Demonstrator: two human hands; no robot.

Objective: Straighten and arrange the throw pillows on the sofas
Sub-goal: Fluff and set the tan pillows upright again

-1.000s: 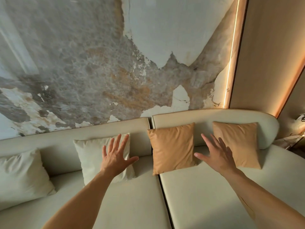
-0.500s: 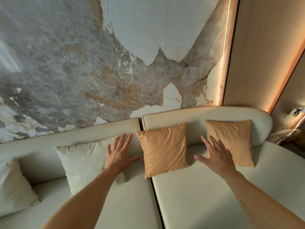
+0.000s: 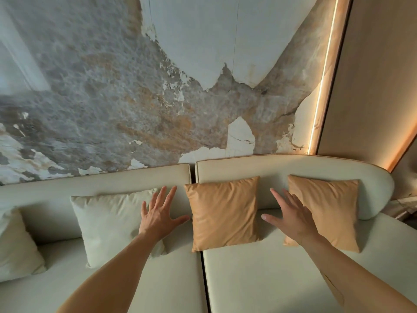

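A tan pillow (image 3: 224,213) leans upright against the cream sofa back (image 3: 282,168), close to the seam between two seat sections. My left hand (image 3: 159,216) is open just left of it, fingers spread, in front of a cream pillow (image 3: 110,224). My right hand (image 3: 291,216) is open just right of it, partly covering a second tan pillow (image 3: 331,208). Neither hand holds anything. Another cream pillow (image 3: 15,245) leans at the far left, cut by the frame edge.
Behind the sofa rises a rough stone-textured wall (image 3: 135,98). A lit vertical strip (image 3: 322,75) and a wood panel (image 3: 379,75) stand at the right. A dark gap (image 3: 205,283) splits the two seat cushions. A side table edge (image 3: 406,206) shows at far right.
Both hands have moved closer to the middle tan pillow and now flank it. The view has shifted, so the pillows sit differently in frame. Nothing was taken hold of.
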